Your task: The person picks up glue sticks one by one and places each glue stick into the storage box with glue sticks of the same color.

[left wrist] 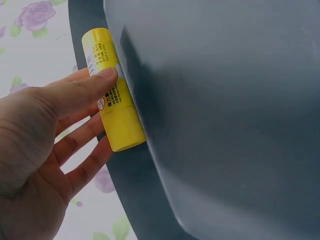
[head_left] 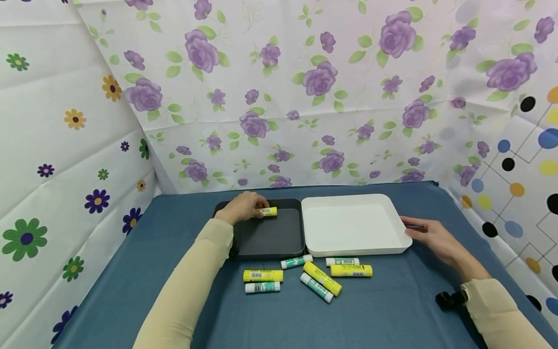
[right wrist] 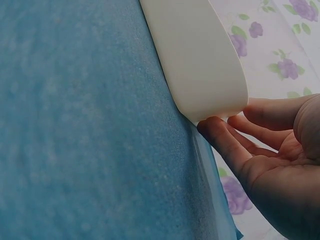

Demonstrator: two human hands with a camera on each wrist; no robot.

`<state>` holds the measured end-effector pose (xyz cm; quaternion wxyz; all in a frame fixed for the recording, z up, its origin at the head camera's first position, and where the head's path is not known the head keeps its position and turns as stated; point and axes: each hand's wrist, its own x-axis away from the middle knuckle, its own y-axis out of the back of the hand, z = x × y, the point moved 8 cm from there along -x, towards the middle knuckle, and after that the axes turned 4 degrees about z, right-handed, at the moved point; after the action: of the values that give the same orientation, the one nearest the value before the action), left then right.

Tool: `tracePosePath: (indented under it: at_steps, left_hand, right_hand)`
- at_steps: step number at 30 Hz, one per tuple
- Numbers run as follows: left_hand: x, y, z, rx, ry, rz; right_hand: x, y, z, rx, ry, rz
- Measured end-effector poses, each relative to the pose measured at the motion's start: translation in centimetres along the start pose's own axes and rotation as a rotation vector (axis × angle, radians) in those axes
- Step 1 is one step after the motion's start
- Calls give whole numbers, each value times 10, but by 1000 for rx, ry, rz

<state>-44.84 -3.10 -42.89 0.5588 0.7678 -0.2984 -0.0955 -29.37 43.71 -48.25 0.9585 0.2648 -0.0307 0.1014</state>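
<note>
My left hand (head_left: 245,207) pinches a yellow glue stick (head_left: 269,211) between thumb and fingers over the far part of the dark grey tray (head_left: 279,249). In the left wrist view the glue stick (left wrist: 114,100) lies along the tray's rim, its printed label showing. My right hand (head_left: 436,237) is at the right end of the white tray (head_left: 357,223). Its fingertips (right wrist: 212,125) touch the tray's corner in the right wrist view, the fingers only loosely bent. Both trays stand side by side.
In front of the trays lie several glue sticks: yellow ones (head_left: 263,276) and slimmer white-and-green ones (head_left: 262,287). A blue cloth (head_left: 383,310) covers the table. Flowered sheets (head_left: 287,97) hang behind and at the sides.
</note>
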Motion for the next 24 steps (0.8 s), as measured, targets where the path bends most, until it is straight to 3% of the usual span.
tracePosePath:
  at_steps: [6,24]
  left_hand:
    - [-4,4,-3,-5,-5,16]
    - [-15,-4,-8,-109,-27,30]
  right_hand:
    - [0,1,-1,19,-4,-8]
    - [-2,0,-2,16,-11,-16]
